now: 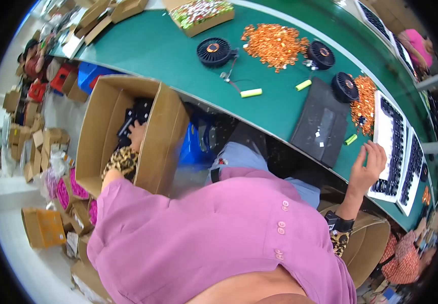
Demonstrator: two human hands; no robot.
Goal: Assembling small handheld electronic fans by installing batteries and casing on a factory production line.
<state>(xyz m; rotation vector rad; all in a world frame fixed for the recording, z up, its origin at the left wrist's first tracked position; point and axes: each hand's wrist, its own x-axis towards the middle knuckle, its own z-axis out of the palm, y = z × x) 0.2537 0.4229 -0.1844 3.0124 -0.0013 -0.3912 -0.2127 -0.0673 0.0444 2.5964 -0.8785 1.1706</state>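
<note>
My left hand [136, 137] reaches down into a tall open cardboard box [171, 134] on the left. Its fingers are stretched out and touch a heap of black plastic parts [142, 110] in there; the fingertips are partly hidden among them. On the right, my right hand [367, 166] hovers by the table's near edge, fingers apart and loosely bent, with nothing visible in them. Closest to it is a white tray [379, 133] holding rows of black parts. A dark mat [320, 124] lies left of that hand, with small white pieces on it and a green battery cell [351, 139] alongside.
Black round fans [214, 52], some wired to green cells [251, 92], lie on the green table [188, 66] by piles of small copper-orange parts [275, 44]. A box of small packets [201, 17] stands at the back. A blue crate [193, 144] sits below. Other people work nearby.
</note>
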